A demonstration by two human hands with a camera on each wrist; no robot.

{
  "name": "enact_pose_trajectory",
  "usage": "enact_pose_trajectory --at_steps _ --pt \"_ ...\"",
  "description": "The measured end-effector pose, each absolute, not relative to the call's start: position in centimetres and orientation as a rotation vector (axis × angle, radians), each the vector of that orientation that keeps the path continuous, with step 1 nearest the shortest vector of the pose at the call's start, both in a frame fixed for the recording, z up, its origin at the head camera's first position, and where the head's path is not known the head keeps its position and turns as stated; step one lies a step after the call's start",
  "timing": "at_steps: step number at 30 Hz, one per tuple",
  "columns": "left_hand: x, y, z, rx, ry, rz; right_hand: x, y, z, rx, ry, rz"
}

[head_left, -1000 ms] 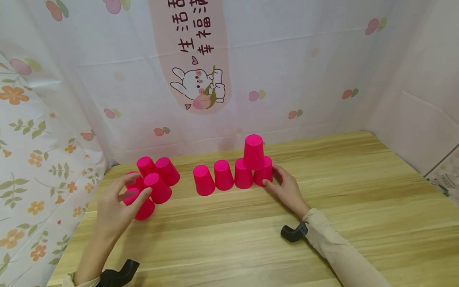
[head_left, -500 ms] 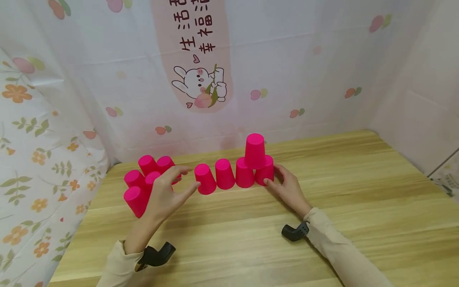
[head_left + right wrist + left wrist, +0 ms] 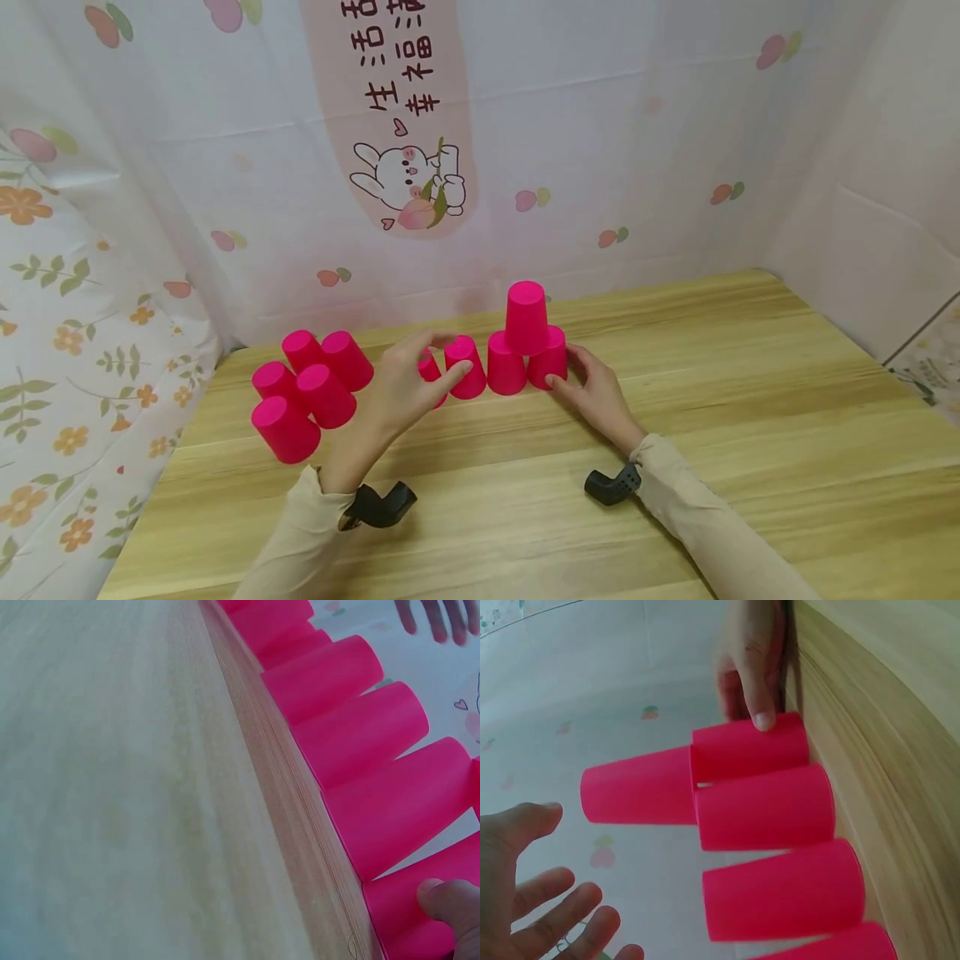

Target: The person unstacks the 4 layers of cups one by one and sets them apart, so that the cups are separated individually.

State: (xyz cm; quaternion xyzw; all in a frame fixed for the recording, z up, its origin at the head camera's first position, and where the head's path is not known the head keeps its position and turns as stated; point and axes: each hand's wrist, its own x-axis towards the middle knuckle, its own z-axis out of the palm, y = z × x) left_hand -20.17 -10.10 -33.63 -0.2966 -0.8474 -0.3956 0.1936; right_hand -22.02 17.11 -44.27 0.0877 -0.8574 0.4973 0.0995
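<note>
Far left on the wooden table point(image 3: 750, 417): a loose cluster of five pink cups point(image 3: 311, 387), upside down, well apart from either hand. Next, the left hand point(image 3: 401, 392), fingers spread and relaxed, gripping nothing, hovering just in front of the row of four cups point(image 3: 487, 371). Atop the row's right end, a fifth cup point(image 3: 526, 317). Rightmost, the right hand point(image 3: 592, 392), thumb and fingertips curled against the end cup point(image 3: 551, 362).
</note>
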Motion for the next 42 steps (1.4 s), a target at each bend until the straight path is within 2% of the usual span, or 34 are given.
enact_pose_trajectory --at_steps 8,13,27,42 --pt "-21.6 -6.9 -33.4 -0.741 -2.347 -1.214 -22.1 17.0 -44.4 0.281 -2.523 1.467" --pt "-22.3 -5.5 -33.4 -0.731 -2.372 -1.155 -22.1 17.1 -44.5 0.297 -2.513 1.467" --pt "-23.7 -1.9 -32.9 -0.699 -2.464 -1.395 -22.3 17.3 -44.8 0.296 -2.524 1.445" --pt "-24.1 -1.3 -34.0 -0.750 -2.447 -1.399 -22.2 17.2 -44.7 0.309 -2.483 1.512"
